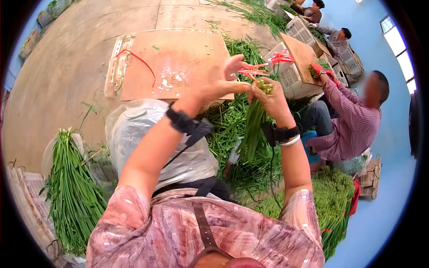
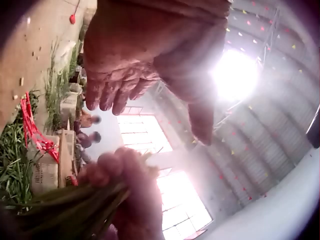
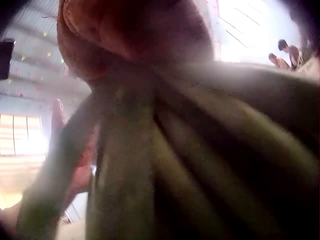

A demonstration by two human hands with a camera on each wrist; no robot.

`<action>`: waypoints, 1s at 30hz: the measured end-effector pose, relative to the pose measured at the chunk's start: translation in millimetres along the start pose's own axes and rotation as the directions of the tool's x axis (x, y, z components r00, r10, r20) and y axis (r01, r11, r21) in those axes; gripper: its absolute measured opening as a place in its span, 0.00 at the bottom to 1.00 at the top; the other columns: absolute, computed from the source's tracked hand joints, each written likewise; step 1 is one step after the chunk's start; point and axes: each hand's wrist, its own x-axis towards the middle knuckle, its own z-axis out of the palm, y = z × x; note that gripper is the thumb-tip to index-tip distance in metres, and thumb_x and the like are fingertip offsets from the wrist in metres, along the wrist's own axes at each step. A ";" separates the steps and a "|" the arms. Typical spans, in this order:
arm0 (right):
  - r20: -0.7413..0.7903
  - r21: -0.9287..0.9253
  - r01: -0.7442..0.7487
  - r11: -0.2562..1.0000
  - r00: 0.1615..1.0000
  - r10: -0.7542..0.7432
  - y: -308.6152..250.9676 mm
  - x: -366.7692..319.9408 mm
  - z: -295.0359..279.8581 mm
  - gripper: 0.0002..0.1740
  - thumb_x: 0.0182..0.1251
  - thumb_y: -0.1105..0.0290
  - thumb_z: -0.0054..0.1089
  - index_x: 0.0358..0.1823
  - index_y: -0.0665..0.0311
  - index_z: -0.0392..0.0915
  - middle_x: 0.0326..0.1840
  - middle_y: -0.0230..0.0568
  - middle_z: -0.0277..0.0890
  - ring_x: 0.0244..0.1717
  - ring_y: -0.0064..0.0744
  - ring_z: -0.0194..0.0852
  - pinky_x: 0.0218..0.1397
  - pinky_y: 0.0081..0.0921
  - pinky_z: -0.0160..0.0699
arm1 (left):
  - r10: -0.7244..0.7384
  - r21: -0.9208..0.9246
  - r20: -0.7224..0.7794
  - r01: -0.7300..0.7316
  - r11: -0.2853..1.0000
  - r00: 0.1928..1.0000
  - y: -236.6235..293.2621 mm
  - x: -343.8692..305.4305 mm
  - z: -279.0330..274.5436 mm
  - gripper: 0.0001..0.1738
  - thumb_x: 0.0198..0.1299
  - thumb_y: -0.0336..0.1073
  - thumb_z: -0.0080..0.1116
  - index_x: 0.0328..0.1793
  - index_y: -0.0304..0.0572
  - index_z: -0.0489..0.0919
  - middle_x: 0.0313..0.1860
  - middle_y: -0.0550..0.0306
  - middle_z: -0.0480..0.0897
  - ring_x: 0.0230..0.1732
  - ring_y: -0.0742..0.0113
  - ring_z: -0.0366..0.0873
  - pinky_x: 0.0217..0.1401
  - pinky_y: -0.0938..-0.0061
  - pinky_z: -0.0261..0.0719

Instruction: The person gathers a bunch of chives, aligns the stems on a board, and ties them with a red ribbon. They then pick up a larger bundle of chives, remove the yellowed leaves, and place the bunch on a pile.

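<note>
My right hand grips a bunch of chive-like green stalks, its pale ends showing above the fingers and its long flat leaves hanging down. Close beside it, my left hand is spread, its thumb reaching to the bunch's top. The left wrist view shows that hand with straight fingers and a bare palm. In the right wrist view, the stalks fan out below the gripping hand. Red ties overlap the space just beyond both hands. A knife lies on the loose leaves below the bunch.
A wide board with scraps and one red strip stands ahead. Loose green leaves cover the floor beneath my hands. Bundled stalks stand at left and right. A seated person works beside a crate at right.
</note>
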 end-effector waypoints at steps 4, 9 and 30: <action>-0.042 0.149 0.095 0.984 0.995 -0.090 -12.8 20.3 13.1 0.07 0.66 0.73 0.58 0.30 0.66 0.75 0.25 0.30 0.76 0.26 0.19 0.71 0.32 0.19 0.72 | 0.138 -0.385 0.062 -0.103 0.917 0.989 -19.8 26.9 29.2 0.67 0.38 0.42 0.80 0.77 0.33 0.43 0.71 0.44 0.62 0.70 0.60 0.61 0.72 0.64 0.61; -0.098 0.107 0.269 0.957 0.961 -0.259 -24.4 26.4 32.9 0.03 0.61 0.76 0.60 0.30 0.66 0.76 0.38 0.36 0.79 0.40 0.25 0.75 0.46 0.24 0.74 | 0.235 -0.225 -0.033 -0.236 0.945 0.972 -23.0 12.1 35.4 0.58 0.36 0.41 0.80 0.73 0.38 0.55 0.63 0.55 0.69 0.65 0.66 0.65 0.69 0.68 0.63; 0.200 -0.311 -0.010 0.950 0.977 0.076 58.7 23.7 133.0 0.58 0.42 0.67 0.75 0.73 0.69 0.46 0.55 0.61 0.73 0.60 0.49 0.72 0.60 0.35 0.71 | -0.210 -0.446 -0.805 -0.332 0.831 0.555 -43.2 -47.0 -11.6 0.09 0.51 0.23 0.61 0.40 0.36 0.76 0.27 0.59 0.79 0.29 0.72 0.77 0.34 0.78 0.77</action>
